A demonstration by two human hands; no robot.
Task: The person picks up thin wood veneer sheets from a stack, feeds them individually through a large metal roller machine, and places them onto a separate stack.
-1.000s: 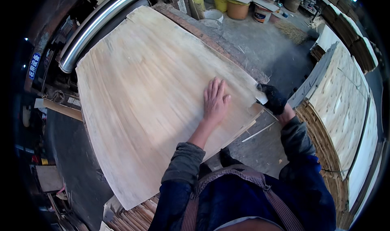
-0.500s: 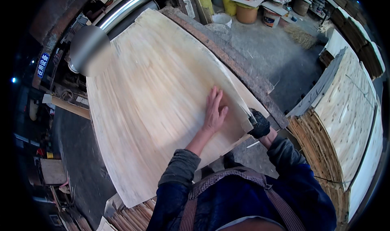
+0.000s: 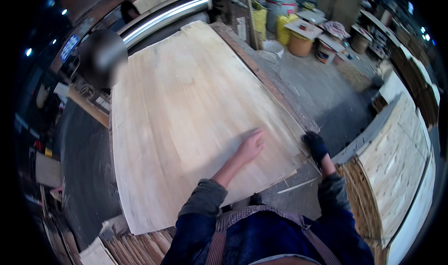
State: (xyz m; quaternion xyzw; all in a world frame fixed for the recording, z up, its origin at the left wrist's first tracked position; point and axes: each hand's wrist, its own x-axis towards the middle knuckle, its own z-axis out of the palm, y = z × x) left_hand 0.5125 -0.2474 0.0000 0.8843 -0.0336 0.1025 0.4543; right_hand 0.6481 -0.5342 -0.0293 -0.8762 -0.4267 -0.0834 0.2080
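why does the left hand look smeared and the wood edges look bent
Head view: the left hand is motion-blurred on the sharper wood sheet; the fisheye lens bows straight edges near the rim; the gloved right hand grips the sheet's edge; corners fall dark.

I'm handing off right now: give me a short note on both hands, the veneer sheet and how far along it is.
Left hand: bare, flat on the veneer sheet, palm down near its right part.
Right hand: in a dark glove, grip on the sheet's near right edge.
Sheet: lies on the work surface, its far end at the metal roller; the near right corner overhangs.
Veneer stack: at the right, beside the right arm.
Done: sheet lies flat with its far end at the roller.
Left: whether its edge has entered the roller can't be told.
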